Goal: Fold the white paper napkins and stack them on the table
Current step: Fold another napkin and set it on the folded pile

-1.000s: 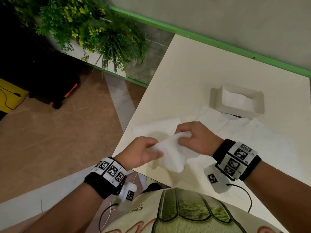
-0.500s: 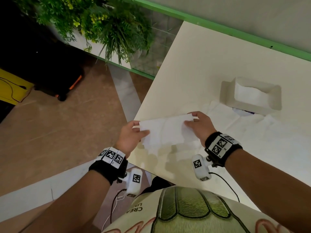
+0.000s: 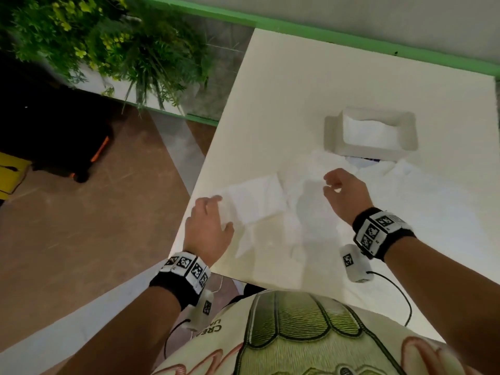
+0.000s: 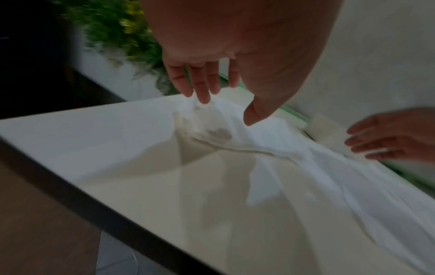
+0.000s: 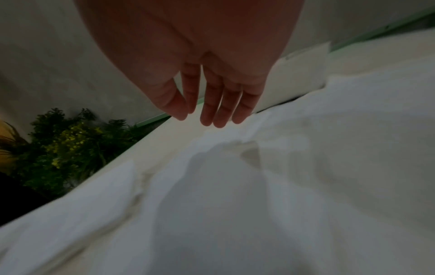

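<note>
Napkin (image 3: 254, 201) flat on table (image 3: 338, 85), near left front corner, beside more loose white napkins (image 3: 405, 201) spread toward holder (image 3: 370, 135). Left hand (image 3: 208, 228) fingers straight, tips on napkin's left corner, gripping nothing. Right hand (image 3: 346, 193) relaxed and empty, hovering above the loose sheets. Likely step: fold about to start. Best done by pinning left edge lightly, lifting far edge with right fingertips, matching corners, then pressing the crease flat. Thin tissue, probably tears or drags if pulled.
</note>
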The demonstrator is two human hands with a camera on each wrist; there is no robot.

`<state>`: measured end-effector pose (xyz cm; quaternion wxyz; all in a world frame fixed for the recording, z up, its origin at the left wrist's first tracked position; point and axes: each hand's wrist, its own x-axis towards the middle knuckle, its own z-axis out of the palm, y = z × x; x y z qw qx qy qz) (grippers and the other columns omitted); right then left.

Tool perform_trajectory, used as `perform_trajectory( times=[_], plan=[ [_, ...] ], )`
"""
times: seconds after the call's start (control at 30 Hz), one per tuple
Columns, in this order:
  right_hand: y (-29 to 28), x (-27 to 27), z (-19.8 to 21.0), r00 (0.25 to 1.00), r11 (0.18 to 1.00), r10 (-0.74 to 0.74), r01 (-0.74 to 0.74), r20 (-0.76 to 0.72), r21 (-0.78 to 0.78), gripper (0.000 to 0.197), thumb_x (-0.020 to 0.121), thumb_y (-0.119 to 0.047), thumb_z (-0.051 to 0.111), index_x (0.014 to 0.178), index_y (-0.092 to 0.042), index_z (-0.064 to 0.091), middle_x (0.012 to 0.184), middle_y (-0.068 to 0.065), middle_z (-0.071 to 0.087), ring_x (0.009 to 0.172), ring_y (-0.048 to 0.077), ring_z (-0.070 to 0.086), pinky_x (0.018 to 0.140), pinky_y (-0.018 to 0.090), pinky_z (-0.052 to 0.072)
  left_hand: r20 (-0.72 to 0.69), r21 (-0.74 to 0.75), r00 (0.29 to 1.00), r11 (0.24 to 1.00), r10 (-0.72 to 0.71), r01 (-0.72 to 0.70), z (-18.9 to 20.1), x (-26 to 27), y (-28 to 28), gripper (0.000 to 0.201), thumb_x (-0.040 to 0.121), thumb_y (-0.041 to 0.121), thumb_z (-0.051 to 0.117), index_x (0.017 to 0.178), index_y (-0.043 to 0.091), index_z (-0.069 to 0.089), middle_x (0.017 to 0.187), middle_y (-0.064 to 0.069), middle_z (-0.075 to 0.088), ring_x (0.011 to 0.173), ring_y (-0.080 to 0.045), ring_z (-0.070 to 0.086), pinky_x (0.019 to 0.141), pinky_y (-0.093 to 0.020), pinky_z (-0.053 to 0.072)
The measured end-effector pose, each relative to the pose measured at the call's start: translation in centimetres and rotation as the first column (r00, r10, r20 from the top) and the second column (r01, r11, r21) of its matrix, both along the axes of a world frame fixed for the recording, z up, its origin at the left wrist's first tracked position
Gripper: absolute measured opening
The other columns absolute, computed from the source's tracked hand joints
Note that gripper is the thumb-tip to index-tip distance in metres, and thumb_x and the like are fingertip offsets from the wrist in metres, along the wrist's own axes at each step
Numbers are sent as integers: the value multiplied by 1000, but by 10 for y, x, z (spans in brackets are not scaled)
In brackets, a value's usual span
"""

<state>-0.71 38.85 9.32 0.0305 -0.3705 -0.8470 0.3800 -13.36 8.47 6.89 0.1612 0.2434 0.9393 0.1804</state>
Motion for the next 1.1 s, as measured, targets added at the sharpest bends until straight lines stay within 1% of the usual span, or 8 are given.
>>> perform_trajectory(
  times=[0.1, 0.2, 0.3, 0.37, 0.57, 0.77, 0.97, 1.1],
  plan=[
    [28, 62, 3, 998, 995, 7, -14, 68, 94, 11, 90, -8, 64, 97, -15, 67, 96, 2, 69, 91, 21, 64, 87, 33, 52, -59, -59, 924, 925, -379, 376, -6, 32, 27, 54, 81, 30, 74, 131, 15, 58, 128, -8, 52, 108, -30, 58, 86, -45, 51],
    [51, 125, 3, 986, 993, -25, 5, 164, 120, 12, 89, -8, 64, 94, -18, 69, 93, 0, 70, 88, 21, 65, 86, 36, 54, -89, -114, 737, 742, -670, 661, -5, 68, 65, 44, 85, 38, 68, 125, 20, 62, 126, -2, 54, 108, -24, 57, 86, -41, 50],
    [65, 180, 4, 975, 992, -28, 0, 218, 129, 13, 89, -8, 63, 93, -19, 69, 90, -4, 69, 87, 19, 64, 84, 35, 54, -131, -182, 525, 541, -841, 821, -8, 104, 97, 43, 74, 38, 81, 112, 21, 68, 121, -4, 62, 103, -24, 63, 79, -39, 53],
    [70, 210, 5, 970, 991, -6, -26, 243, 132, 14, 89, -8, 63, 93, -21, 68, 89, -7, 68, 85, 16, 63, 82, 33, 53, -128, -236, 469, 486, -874, 841, -13, 126, 114, 42, 71, 37, 84, 107, 19, 69, 119, -6, 64, 102, -25, 64, 78, -39, 55],
    [77, 257, 1, 961, 985, 95, -128, 261, 115, 15, 88, -8, 62, 92, -22, 66, 87, -7, 67, 81, 12, 62, 78, 35, 55, -204, -279, 498, 538, -843, 796, -15, 147, 130, 20, 65, 8, 79, 80, 19, 71, 92, -3, 66, 79, -26, 62, 73, -39, 50],
    [71, 251, 22, 964, 959, 241, -254, 113, 125, 4, 91, -23, 64, 95, -23, 64, 88, -8, 62, 85, 14, 57, 79, 34, 49, -275, -113, 610, 655, -743, 747, 17, 145, 143, 5, 85, 19, 70, 83, 23, 72, 86, 5, 67, 75, -21, 62, 79, -39, 48],
    [44, 197, 76, 899, 897, 437, -434, -20, 86, 69, 83, -68, 59, 136, -25, 51, 125, -5, 60, 115, 13, 51, 98, 31, 43, -324, -47, 602, 648, -730, 760, 72, 142, 176, 32, 94, 31, 39, 86, 23, 69, 81, 8, 64, 76, -20, 61, 89, -38, 43],
    [24, 156, 90, 857, 850, 515, -514, 17, 116, 69, 89, -40, 69, 146, -24, 32, 113, 4, 66, 100, 25, 61, 86, 41, 51, -396, -8, 608, 665, -688, 747, 108, 142, 193, 27, 93, 27, 41, 92, 20, 67, 86, 5, 63, 88, -22, 61, 105, -45, 39]
  ],
)
